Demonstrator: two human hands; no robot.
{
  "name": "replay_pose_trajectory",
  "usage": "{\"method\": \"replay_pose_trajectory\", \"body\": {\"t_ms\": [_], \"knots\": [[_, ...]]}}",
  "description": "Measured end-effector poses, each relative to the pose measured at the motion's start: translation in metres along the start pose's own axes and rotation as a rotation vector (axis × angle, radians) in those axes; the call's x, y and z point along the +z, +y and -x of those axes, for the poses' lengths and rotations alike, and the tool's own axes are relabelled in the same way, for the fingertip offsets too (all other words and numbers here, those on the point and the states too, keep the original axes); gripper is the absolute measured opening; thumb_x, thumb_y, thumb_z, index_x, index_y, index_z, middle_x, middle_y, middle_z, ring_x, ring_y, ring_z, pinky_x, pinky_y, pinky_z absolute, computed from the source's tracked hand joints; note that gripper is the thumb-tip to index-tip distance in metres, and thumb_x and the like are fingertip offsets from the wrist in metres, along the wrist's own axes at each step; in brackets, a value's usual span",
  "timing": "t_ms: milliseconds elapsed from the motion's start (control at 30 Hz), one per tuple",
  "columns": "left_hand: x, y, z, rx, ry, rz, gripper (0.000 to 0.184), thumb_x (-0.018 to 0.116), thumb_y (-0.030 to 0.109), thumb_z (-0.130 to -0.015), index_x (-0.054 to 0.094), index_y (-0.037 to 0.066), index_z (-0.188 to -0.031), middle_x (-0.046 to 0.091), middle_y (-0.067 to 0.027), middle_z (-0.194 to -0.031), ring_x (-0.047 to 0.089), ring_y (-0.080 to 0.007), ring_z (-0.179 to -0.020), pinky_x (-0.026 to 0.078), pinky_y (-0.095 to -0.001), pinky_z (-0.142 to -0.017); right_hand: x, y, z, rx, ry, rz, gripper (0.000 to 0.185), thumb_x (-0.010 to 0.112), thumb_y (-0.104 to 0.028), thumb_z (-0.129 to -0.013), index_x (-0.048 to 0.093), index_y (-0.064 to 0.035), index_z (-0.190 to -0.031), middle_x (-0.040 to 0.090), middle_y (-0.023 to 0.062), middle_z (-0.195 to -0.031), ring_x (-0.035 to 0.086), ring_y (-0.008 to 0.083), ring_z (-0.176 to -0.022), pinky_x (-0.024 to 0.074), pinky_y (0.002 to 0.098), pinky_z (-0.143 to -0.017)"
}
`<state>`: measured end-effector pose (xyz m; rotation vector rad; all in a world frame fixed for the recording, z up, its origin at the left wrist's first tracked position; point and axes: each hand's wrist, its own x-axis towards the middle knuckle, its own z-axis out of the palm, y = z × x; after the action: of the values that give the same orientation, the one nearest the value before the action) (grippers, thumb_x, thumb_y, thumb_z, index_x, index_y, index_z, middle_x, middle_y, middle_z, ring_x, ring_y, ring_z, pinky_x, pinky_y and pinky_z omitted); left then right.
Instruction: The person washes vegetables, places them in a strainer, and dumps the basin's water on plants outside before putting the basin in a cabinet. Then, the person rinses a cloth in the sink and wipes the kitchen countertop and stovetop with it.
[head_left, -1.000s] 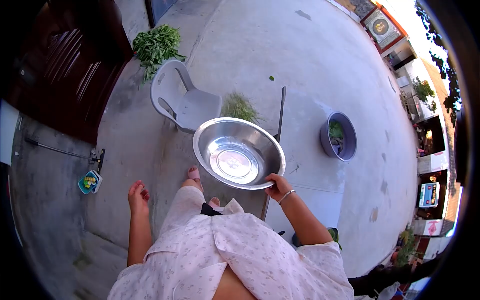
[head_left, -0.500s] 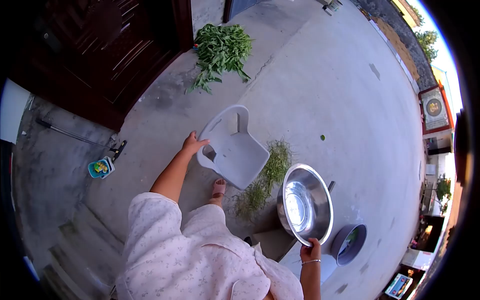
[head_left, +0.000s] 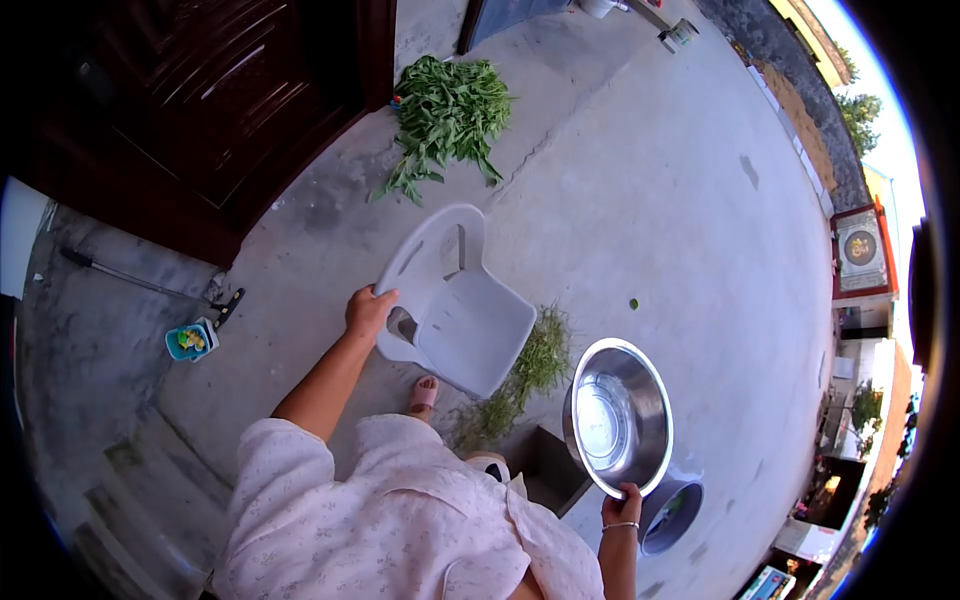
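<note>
My left hand [head_left: 370,312] is closed round the top of the backrest of a light grey plastic chair [head_left: 475,330]. The chair's seat faces up toward me. On the right, my right hand [head_left: 622,503] grips the near rim of a shiny stainless steel basin [head_left: 622,420], which is tilted so that its inside shows. Nothing can be seen lying in the basin. Partly behind it stands a round grey tub [head_left: 672,520] with something green inside.
Thin green stalks [head_left: 530,370] lie on the concrete floor [head_left: 660,200] beyond the chair. A heap of leafy greens [head_left: 450,125] lies near the dark red door [head_left: 220,120]. On the left are a small blue container [head_left: 188,343] and a long-handled tool [head_left: 150,275]. A dark open box [head_left: 545,470] stands near my legs.
The chair has moved slightly left with my left hand. The basin, still in my right hand, has shifted a little right and down. More of the dark box shows, and the tub is now partly behind the basin.
</note>
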<state>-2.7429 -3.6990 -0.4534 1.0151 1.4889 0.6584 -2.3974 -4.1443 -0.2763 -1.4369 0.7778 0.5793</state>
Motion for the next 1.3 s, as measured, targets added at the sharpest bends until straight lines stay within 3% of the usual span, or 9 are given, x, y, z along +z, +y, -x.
{"method": "replay_pose_trajectory", "body": {"t_ms": [67, 267, 600, 833, 967, 1033, 1100, 1200, 1300], "knots": [[-0.045, 0.049, 0.031, -0.033, 0.003, 0.295, 0.023, 0.067, 0.017, -0.08, 0.064, -0.002, -0.094, 0.064, -0.0045, -0.083, 0.059, -0.0146, -0.071, 0.047, -0.0294, -0.062, 0.012, -0.012, -0.003, -0.03, -0.022, 0.015, 0.025, 0.058, 0.004, -0.068, 0.042, -0.0121, -0.057, 0.044, -0.0032, -0.054, 0.046, 0.0102, -0.046, 0.0413, 0.0187, -0.042], [-0.142, 0.057, 0.073, -0.072, 0.315, 0.53, 0.034, 0.067, 0.013, -0.079, 0.057, -0.004, -0.107, 0.061, -0.0114, -0.096, 0.061, -0.021, -0.077, 0.052, -0.0337, -0.065, 0.046, -0.031, -0.046, -0.056, -0.109, 0.066, 0.024, 0.057, 0.003, -0.069, 0.043, -0.0121, -0.057, 0.045, -0.0029, -0.053, 0.047, 0.0108, -0.044, 0.0424, 0.0202, -0.041], [-0.182, -0.035, 0.03, -0.082, 0.742, 0.851, 0.045, 0.068, 0.013, -0.078, 0.051, 0.001, -0.118, 0.058, -0.0126, -0.108, 0.059, -0.0268, -0.09, 0.052, -0.0434, -0.071, 0.151, -0.063, -0.117, 0.014, -0.172, 0.192, 0.022, 0.057, 0.002, -0.069, 0.043, -0.01, -0.056, 0.045, -0.0015, -0.055, 0.047, 0.0127, -0.046, 0.0457, 0.0214, -0.045], [-0.212, -0.108, 0.012, -0.135, 0.862, 0.99, 0.055, 0.068, 0.021, -0.08, 0.044, 0.006, -0.128, 0.05, -0.0113, -0.124, 0.047, -0.0306, -0.114, 0.042, -0.0501, -0.091, 0.258, -0.119, -0.209, 0.05, -0.208, 0.287, 0.013, 0.058, 0.0, -0.068, 0.049, -0.0063, -0.06, 0.053, 0.0021, -0.06, 0.055, 0.0172, -0.051, 0.0532, 0.0255, -0.051], [-0.174, -0.081, 0.031, -0.267, 1.029, 0.895, 0.068, 0.067, 0.036, -0.081, 0.036, 0.01, -0.136, 0.039, -0.0118, -0.136, 0.036, -0.0293, -0.125, 0.034, -0.0519, -0.097, 0.345, -0.163, -0.263, 0.078, -0.266, 0.343, 0.013, 0.055, -0.002, -0.07, 0.048, -0.0018, -0.059, 0.053, 0.009, -0.061, 0.055, 0.0262, -0.049, 0.0558, 0.0291, -0.047], [-0.134, -0.043, 0.05, -0.165, 1.02, 0.738, 0.075, 0.062, 0.049, -0.081, 0.033, 0.012, -0.139, 0.034, -0.011, -0.14, 0.032, -0.0287, -0.129, 0.028, -0.0522, -0.1, 0.371, -0.174, -0.287, 0.104, -0.309, 0.373, 0.013, 0.054, -0.002, -0.07, 0.047, -0.0019, -0.059, 0.052, 0.0089, -0.061, 0.055, 0.0257, -0.048, 0.0556, 0.0295, -0.046], [-0.112, -0.062, 0.033, -0.519, 1.096, 0.927, 0.075, 0.057, 0.052, -0.083, 0.03, 0.014, -0.141, 0.033, -0.011, -0.142, 0.032, -0.0277, -0.131, 0.028, -0.0505, -0.1, 0.433, -0.199, -0.292, 0.053, -0.329, 0.375, 0.015, 0.055, -0.002, -0.069, 0.046, -0.0031, -0.057, 0.05, 0.0079, -0.06, 0.054, 0.0243, -0.048, 0.0559, 0.0334, -0.047], [-0.035, -0.06, 0.018, -0.636, 1.004, 0.946, 0.07, 0.056, 0.048, -0.084, 0.03, 0.013, -0.139, 0.037, -0.0113, -0.137, 0.039, -0.0277, -0.126, 0.031, -0.0494, -0.099, 0.479, -0.233, -0.325, 0.067, -0.373, 0.255, 0.012, 0.054, -0.001, -0.069, 0.047, -0.0031, -0.06, 0.048, 0.0066, -0.06, 0.052, 0.0234, -0.049, 0.0569, 0.0407, -0.052], [0.043, -0.063, -0.024, -0.702, 0.613, 0.911, 0.044, 0.058, 0.031, -0.086, 0.044, 0.007, -0.121, 0.052, -0.0104, -0.116, 0.055, -0.0293, -0.105, 0.043, -0.0473, -0.09, 0.516, -0.277, -0.384, 0.05, -0.395, 0.2, 0.009, 0.054, 0.0, -0.069, 0.051, 0.0021, -0.076, 0.058, 0.0136, -0.069, 0.06, 0.0262, -0.054, 0.0478, 0.0211, -0.037]]}}
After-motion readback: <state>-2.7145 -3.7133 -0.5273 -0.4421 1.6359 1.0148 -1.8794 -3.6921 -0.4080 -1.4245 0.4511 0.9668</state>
